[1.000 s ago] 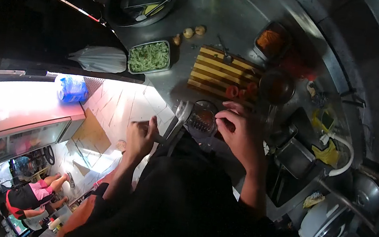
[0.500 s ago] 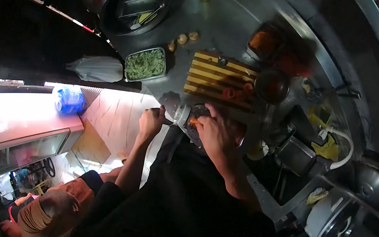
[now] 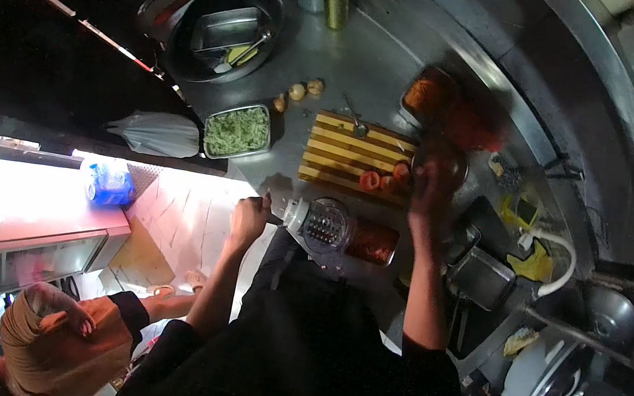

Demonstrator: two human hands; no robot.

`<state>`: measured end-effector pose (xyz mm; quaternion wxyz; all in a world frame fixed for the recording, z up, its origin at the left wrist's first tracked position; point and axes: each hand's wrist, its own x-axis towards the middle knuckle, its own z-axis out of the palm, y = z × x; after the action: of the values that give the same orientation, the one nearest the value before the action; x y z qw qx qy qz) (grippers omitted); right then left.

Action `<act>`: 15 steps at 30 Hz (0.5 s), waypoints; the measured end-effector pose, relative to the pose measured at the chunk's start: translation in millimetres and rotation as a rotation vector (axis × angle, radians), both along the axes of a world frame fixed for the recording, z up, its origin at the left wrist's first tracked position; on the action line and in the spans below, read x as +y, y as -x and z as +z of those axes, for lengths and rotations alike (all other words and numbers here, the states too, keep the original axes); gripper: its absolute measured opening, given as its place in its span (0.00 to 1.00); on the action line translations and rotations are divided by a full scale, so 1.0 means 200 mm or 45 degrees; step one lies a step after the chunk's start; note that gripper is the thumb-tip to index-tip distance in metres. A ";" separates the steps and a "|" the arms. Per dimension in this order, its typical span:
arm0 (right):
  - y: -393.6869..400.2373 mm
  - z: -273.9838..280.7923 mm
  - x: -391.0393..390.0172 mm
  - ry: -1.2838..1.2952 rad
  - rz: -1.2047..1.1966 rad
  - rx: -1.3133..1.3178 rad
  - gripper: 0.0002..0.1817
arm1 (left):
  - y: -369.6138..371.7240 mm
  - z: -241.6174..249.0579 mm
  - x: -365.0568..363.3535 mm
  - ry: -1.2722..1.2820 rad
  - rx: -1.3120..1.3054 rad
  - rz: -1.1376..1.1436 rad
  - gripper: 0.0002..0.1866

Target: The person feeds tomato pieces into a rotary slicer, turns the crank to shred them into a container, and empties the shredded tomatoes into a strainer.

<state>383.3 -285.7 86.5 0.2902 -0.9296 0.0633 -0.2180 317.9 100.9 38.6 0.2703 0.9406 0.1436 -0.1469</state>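
Note:
My left hand (image 3: 250,218) is wrapped around the dark crank handle of a rotary grater (image 3: 324,224) at the counter's near edge. Its round opening shows a perforated metal drum. Against the grater's right side is a metal tray (image 3: 394,246) with red-orange contents. My right hand (image 3: 435,189) is over a dark round bowl (image 3: 461,169) right of the cutting board; blur and shadow hide its fingers and anything in them. The striped wooden cutting board (image 3: 340,151) bears cut red pieces (image 3: 370,180), possibly tomato, and a small metal utensil (image 3: 360,130).
Left of the board stands a metal tray of shredded green vegetable (image 3: 237,131), near several onions (image 3: 297,92). A large basin (image 3: 265,51), a green bottle (image 3: 335,0) and a tray of orange shreds (image 3: 429,93) stand farther back. Another person (image 3: 79,335) is at lower left.
My right hand has left the grater's opening, where it held an orange piece, and moved right to the dark bowl. The grater's drum is now exposed. My left hand stays on the crank.

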 end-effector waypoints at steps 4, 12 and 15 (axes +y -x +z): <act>-0.03 -0.19 0.24 0.350 0.512 0.350 0.16 | -0.06 0.04 -0.03 0.026 0.038 -0.015 0.29; -0.07 -0.43 0.22 0.605 0.612 0.083 0.11 | -0.09 -0.02 -0.03 0.007 0.073 0.014 0.28; -0.05 -0.40 0.18 0.354 0.602 0.082 0.12 | -0.09 -0.01 -0.03 0.004 0.072 -0.016 0.29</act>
<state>394.1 -248.9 6.5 0.2005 -0.9560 -0.1769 -0.1211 336.8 95.5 37.5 0.2665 0.9366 0.1451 -0.1753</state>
